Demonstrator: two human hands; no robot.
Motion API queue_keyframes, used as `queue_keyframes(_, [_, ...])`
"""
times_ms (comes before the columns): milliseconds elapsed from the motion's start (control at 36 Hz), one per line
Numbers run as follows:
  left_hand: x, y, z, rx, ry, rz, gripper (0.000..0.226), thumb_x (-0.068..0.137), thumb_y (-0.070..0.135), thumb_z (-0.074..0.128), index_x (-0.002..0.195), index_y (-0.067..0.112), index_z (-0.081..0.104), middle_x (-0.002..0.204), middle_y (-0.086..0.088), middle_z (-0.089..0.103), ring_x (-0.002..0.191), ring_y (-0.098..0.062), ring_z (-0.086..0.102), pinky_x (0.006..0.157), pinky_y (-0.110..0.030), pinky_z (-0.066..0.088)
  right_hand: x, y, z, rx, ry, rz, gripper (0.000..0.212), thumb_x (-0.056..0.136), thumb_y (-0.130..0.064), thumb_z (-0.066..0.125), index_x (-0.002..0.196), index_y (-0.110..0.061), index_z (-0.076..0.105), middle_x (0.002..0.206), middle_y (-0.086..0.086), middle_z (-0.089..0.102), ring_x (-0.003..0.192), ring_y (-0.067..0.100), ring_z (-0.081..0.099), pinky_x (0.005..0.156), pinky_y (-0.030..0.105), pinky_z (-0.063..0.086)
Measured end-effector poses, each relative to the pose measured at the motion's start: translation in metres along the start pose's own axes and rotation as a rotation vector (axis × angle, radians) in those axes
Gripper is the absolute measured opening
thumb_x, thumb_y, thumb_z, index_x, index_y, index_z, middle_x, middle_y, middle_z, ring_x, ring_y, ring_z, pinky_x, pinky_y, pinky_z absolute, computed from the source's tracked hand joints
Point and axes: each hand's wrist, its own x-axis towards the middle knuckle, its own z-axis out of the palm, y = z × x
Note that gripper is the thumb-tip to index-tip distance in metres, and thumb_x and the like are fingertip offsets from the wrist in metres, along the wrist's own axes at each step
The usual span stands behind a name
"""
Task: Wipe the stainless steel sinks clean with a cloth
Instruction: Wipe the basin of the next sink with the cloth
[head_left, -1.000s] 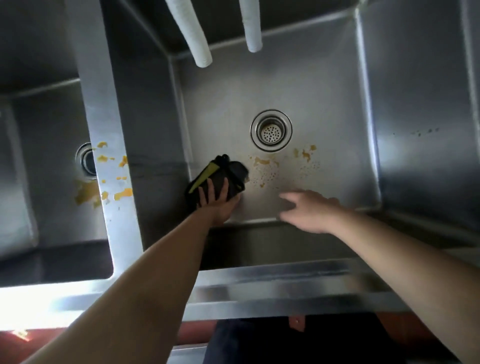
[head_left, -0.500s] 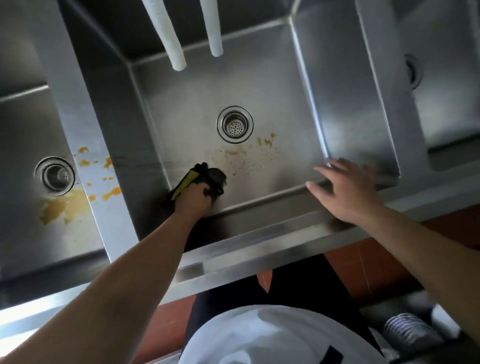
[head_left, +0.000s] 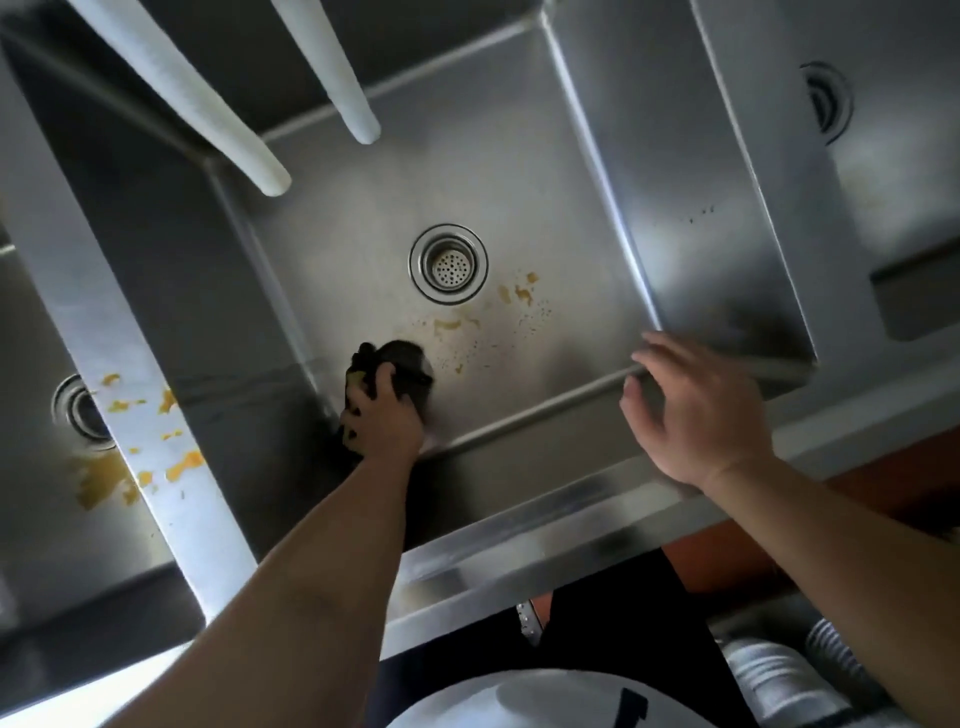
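My left hand (head_left: 382, 415) is closed around a dark cloth with a yellow edge (head_left: 402, 364), pressing it on the floor of the middle sink (head_left: 519, 171) near its front left corner. Orange-yellow stains (head_left: 449, 326) lie just beyond the cloth, below the round drain (head_left: 448, 263), with more orange-yellow stains (head_left: 522, 292) to the drain's right. My right hand (head_left: 691, 410) hovers with fingers spread over the sink's front right rim and holds nothing.
The left sink (head_left: 31, 467) has its own drain (head_left: 78, 413) and a large yellow smear (head_left: 98, 480); yellow spots (head_left: 182, 465) dot the divider. Two white hoses (head_left: 208, 104) hang over the back. A third sink (head_left: 893, 156) lies right. Corrugated pipes (head_left: 789, 670) sit below.
My left hand has closed tighter on the cloth and bunched it, shifting it slightly toward the stains. My right hand has lifted back from the basin toward the front right rim. The camera has pulled back.
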Motion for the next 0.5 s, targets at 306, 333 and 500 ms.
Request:
queue_keyframes(306, [-0.011, 0.124, 0.028, -0.207, 0.003, -0.390, 0.064, 0.104, 0.042, 0.037, 0.156, 0.043, -0.001, 0.163, -0.008, 0.001, 0.139, -0.045, 0.020, 0.112, -0.057, 0.022, 0.000, 0.005, 0.006, -0.049, -0.087, 0.034, 0.043, 0.090, -0.041, 0.045, 0.113, -0.015, 0.069, 0.138, 0.004, 0.061, 0.116, 0.026, 0.063, 0.066, 0.037, 0.055])
queue_keyframes(333, [-0.019, 0.134, 0.035, -0.167, -0.012, -0.321, 0.066, 0.103, 0.042, 0.038, 0.155, 0.045, -0.003, 0.162, -0.006, 0.001, 0.137, -0.044, 0.020, 0.109, -0.059, 0.024, 0.000, 0.005, 0.007, -0.044, -0.080, 0.037, 0.043, 0.090, -0.041, 0.045, 0.113, -0.015, 0.069, 0.137, 0.003, 0.061, 0.116, 0.026, 0.063, 0.066, 0.037, 0.055])
queue_keyframes(500, [-0.037, 0.154, 0.045, -0.074, -0.227, -0.028, 0.083, 0.092, 0.027, 0.048, 0.152, 0.046, -0.005, 0.157, -0.005, -0.002, 0.131, -0.040, 0.020, 0.102, -0.056, 0.035, 0.000, 0.004, 0.007, -0.056, -0.105, 0.042, 0.043, 0.091, -0.043, 0.042, 0.115, -0.017, 0.067, 0.138, 0.003, 0.061, 0.116, 0.025, 0.063, 0.066, 0.035, 0.053])
